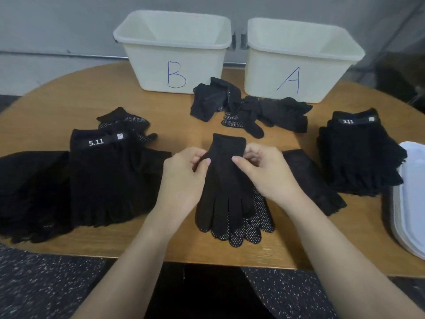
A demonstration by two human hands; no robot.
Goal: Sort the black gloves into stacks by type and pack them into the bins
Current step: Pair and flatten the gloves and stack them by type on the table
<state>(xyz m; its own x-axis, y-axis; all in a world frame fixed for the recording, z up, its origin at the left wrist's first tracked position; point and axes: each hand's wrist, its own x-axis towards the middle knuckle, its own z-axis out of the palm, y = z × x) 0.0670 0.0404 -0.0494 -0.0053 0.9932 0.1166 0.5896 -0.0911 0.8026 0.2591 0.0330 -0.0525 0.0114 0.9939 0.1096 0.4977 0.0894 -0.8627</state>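
Two bins at the table's [69, 97] back edge: bin B [174, 51] left, bin A [299, 61] right, side by side, apart. Loose glove pile [248, 111] just in front of the gap between them, touching bin A's front. Centre front: dotted glove stack [230, 199], cuffs pointing to the bins, fingers near the table's front edge. Left hand [181, 178] and right hand [264, 171] on either side of the top glove's cuff. Left of it: 5.11 stack [108, 178], overlapping a flat stack [30, 192] further left; dotted gloves [128, 123] behind it. Right of centre: a flat glove [315, 180], then second 5.11 stack [358, 155]. Lids [411, 199] at far right edge.
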